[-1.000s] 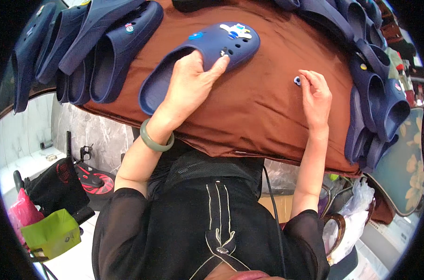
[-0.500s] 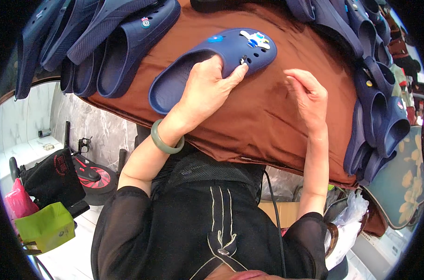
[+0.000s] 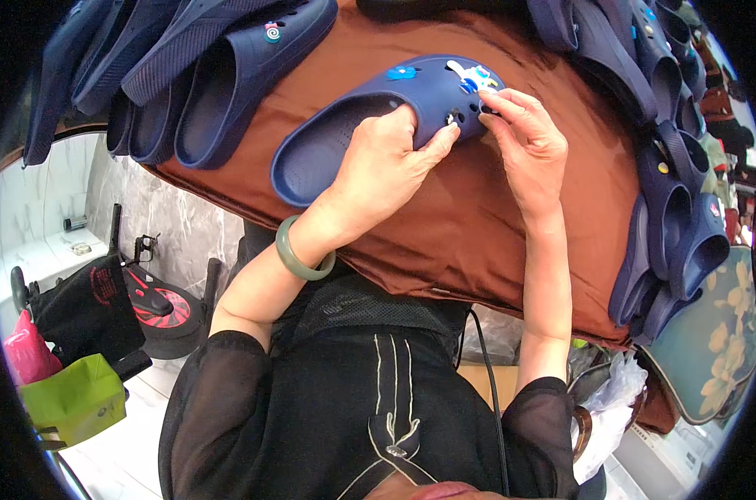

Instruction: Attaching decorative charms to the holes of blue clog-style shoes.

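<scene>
So the navy clog (image 3: 369, 125) is lying on the brown cloth (image 3: 494, 217) over the desk, toe end pointing up-right, with a blue charm (image 3: 401, 72) and a white-and-blue charm (image 3: 471, 77) already on its top. Compared to half a second back, the right hand (image 3: 523, 142) has come off the cloth and is now right on the toe, fingertips pinched at one of the holes. Can't tell if there's a charm between them, too small. A second ago that hand was well off to the right, holding a tiny piece on the cloth.

Left hand (image 3: 378, 171) hasn't moved: palm down, clamped over the clog's side, thumb near the holes, green bangle (image 3: 301, 250) on the wrist.

More navy clogs are piled at upper left (image 3: 228, 75) and stacked down the right edge (image 3: 669, 208).
</scene>
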Demonstrator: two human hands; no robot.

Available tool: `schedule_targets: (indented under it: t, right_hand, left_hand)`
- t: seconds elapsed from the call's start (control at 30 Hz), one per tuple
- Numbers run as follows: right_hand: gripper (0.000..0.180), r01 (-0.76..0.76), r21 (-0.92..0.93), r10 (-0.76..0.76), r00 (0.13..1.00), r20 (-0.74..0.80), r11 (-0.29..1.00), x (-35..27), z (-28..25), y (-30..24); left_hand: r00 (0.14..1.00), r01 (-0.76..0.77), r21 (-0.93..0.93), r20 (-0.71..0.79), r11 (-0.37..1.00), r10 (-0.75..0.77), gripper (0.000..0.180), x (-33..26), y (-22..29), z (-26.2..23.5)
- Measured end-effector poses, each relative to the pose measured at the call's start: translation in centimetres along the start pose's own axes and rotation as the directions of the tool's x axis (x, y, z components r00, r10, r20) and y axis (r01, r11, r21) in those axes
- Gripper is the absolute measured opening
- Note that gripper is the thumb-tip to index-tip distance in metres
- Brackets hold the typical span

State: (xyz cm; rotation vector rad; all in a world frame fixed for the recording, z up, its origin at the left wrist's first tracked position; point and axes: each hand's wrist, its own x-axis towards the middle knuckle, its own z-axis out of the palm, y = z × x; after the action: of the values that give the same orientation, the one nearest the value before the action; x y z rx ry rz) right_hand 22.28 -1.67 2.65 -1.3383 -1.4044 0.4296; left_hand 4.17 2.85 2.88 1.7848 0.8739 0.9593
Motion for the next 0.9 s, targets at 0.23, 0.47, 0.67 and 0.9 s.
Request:
schedule_targets:
  t: [0.23, 0.47, 0.67, 0.9]
  right_hand:
    - [0.031, -0.100, -0.044, 0.093, 0.986, -0.137, 0.994, 0.1, 0.4, -0.8]
    - [0.028, 0.191, -0.360, -0.203, 0.979, 0.006, 0.913, -0.5, 0.2, -1.1]
    - [0.025, 0.042, -0.227, -0.053, 0.998, -0.040, 0.973, -0.9, 0.4, -1.1]
    - [0.021, 0.226, -0.436, -0.219, 0.973, 0.066, 0.871, 0.1, 0.0, -1.8]
  left_hand:
    - [1.000, -0.019, -0.018, -0.017, 1.000, 0.019, 0.025, 0.0, 0.0, 0.2]
    - [0.994, 0.085, 0.048, 0.061, 0.995, -0.088, 0.026, -0.2, 0.6, -0.2]
    - [0.995, 0.078, 0.018, 0.065, 0.997, -0.079, 0.026, -0.5, 0.5, -0.4]
    - [0.995, 0.060, 0.056, 0.072, 0.997, -0.064, 0.028, 0.2, 0.5, -0.4]
